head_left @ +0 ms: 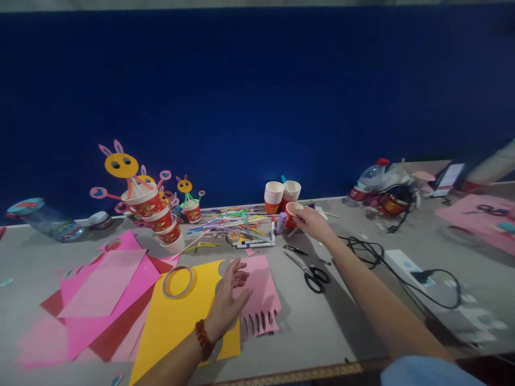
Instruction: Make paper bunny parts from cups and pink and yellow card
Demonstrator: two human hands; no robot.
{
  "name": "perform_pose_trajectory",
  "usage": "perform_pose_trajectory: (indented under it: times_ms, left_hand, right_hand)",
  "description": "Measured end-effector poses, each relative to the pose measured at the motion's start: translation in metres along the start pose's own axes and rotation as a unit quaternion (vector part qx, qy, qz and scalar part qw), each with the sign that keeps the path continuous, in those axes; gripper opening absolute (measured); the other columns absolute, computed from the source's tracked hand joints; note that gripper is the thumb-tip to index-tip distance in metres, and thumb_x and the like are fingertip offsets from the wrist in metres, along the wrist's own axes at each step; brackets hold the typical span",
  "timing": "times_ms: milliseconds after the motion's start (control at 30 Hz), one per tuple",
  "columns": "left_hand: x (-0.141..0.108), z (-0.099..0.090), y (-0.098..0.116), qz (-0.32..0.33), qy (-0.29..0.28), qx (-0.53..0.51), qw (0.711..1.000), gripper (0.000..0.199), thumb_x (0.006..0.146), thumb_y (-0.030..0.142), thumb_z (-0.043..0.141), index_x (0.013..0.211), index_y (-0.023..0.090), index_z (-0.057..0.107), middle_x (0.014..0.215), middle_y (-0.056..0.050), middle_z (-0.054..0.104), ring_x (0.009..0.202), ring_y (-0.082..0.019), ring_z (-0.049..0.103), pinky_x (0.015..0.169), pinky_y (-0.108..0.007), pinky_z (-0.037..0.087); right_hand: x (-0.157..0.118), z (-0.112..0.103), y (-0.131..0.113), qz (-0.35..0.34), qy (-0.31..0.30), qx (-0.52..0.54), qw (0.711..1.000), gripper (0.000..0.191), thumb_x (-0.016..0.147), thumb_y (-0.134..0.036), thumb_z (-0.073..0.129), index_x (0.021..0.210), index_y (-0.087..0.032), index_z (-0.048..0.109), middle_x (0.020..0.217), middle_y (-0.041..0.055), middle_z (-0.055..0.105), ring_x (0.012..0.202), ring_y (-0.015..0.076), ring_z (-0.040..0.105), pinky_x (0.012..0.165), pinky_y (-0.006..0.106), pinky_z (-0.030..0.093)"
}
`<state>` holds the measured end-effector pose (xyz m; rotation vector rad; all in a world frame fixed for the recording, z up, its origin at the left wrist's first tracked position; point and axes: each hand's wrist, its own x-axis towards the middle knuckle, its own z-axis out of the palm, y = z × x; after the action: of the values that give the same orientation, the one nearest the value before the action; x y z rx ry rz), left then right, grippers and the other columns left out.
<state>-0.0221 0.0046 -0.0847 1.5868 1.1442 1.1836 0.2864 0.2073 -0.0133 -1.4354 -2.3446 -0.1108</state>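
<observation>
My right hand [311,221] reaches to the back of the table, its fingers closed on the rim of a red paper cup [291,219]. My left hand [229,297], with a beaded bracelet at the wrist, hovers open over the edge between a yellow sheet [177,316] and a light pink sheet [261,284] with cut-out slots. Between my arms lie black-handled scissors [316,279] and a dark pen [295,250]. A purple glue stick [280,223] stands beside the held cup. Stacked paper cups [273,197] are just behind it.
Bunny-faced cup figures [147,206] stand at the left behind pink sheets [104,289]. A tape roll [177,282] lies on the yellow sheet. Coloured sticks [237,222] cover the back middle. Right are a plastic bottle [368,182], black cable [370,252] and power strip [406,268].
</observation>
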Motion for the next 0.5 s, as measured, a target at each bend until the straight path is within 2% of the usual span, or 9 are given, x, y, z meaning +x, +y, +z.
perform_pose_trajectory:
  times_ms: [100, 267, 500]
  left_hand:
    - [0.001, -0.001, -0.001, 0.004, -0.002, 0.006, 1.000, 0.064, 0.093, 0.029, 0.057, 0.149, 0.028, 0.026, 0.141, -0.013, 0.048, 0.115, -0.024, 0.059, 0.096, -0.046, 0.051]
    - [0.004, 0.000, -0.001, 0.001, -0.010, 0.005, 1.000, 0.061, 0.094, 0.032, 0.056, 0.148, 0.028, 0.028, 0.139, -0.013, 0.049, 0.110, -0.022, 0.061, 0.095, -0.045, 0.052]
    - [0.003, 0.000, 0.000, -0.007, -0.012, -0.020, 1.000, 0.054, 0.097, 0.035, 0.053, 0.146, 0.030, 0.031, 0.139, -0.012, 0.049, 0.109, -0.021, 0.060, 0.094, -0.043, 0.052]
  right_hand:
    - [0.001, 0.004, 0.001, -0.025, -0.021, 0.017, 0.999, 0.016, 0.086, -0.018, 0.056, 0.094, -0.019, 0.069, 0.090, 0.0099, 0.072, 0.088, 0.0258, 0.063, 0.074, 0.032, 0.045]
    - [0.001, -0.003, 0.011, -0.045, -0.006, 0.045, 0.998, 0.023, 0.084, -0.022, 0.059, 0.106, -0.017, 0.067, 0.107, 0.0134, 0.071, 0.102, 0.0294, 0.061, 0.088, 0.040, 0.046]
    - [0.004, -0.003, 0.018, -0.088, 0.003, 0.086, 0.992, 0.018, 0.090, -0.023, 0.051, 0.095, -0.020, 0.067, 0.098, 0.0096, 0.074, 0.097, 0.0253, 0.065, 0.090, 0.039, 0.049]
